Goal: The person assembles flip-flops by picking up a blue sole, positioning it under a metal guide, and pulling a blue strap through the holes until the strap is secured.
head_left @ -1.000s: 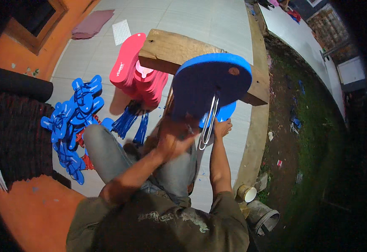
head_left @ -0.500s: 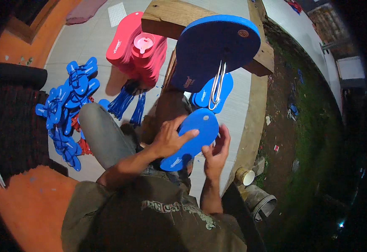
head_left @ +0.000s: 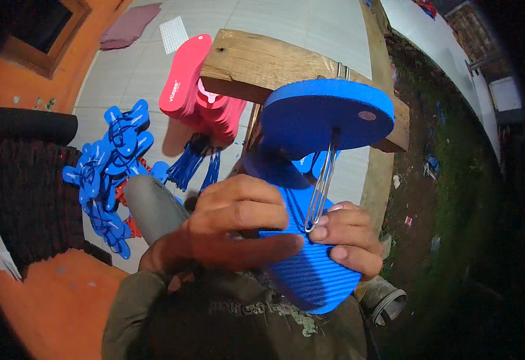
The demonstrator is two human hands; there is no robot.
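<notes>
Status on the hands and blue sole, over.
Left hand at ridged blue sole, right hand gripping it. Metal loop in front, sticking out of another blue sole.

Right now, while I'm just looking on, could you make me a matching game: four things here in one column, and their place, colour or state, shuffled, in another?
Things
1. Metal wire
2. Wooden beam
3. Pink soles
4. Lower blue sole

Descriptions
A. Stacked, over pale floor tiles
B. Ridged face showing, between the left hand and the right hand
C. Silvery, looped at its lower end
D. Brown, partly hidden behind the upper blue sole

Pairs: 1-C, 2-D, 3-A, 4-B
</notes>
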